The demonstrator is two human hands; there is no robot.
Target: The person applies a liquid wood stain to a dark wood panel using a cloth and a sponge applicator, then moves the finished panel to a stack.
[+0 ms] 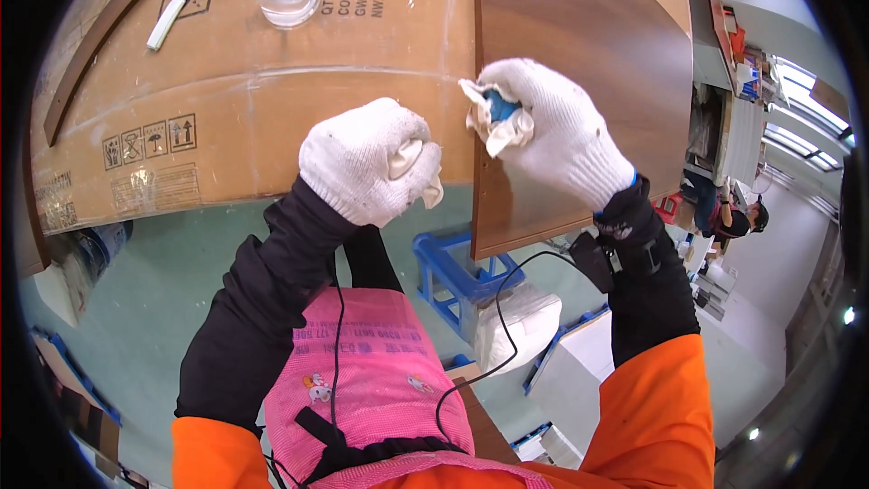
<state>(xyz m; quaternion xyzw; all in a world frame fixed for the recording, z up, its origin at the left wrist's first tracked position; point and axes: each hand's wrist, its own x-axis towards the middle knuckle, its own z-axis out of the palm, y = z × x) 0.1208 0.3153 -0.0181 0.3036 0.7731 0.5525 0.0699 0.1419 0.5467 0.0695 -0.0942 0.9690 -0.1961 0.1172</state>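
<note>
Head view, near to far. Pink apron (358, 335): nearest the wearer. White cloth (512, 138): crumpled round a blue wad (500, 106), at the right hand's fingertips; probably light, soft, not fragile, best gripped by its bunched middle. Right hand (554, 127): gloved, pinching the cloth above the brown board's (579, 27) left edge, forearm angled inward. Left hand (362, 161): gloved, fingers curled, over cardboard (262, 145); contents, cannot tell. Beyond: clear cup (290, 0); pale-handled knife (176, 7).
</note>
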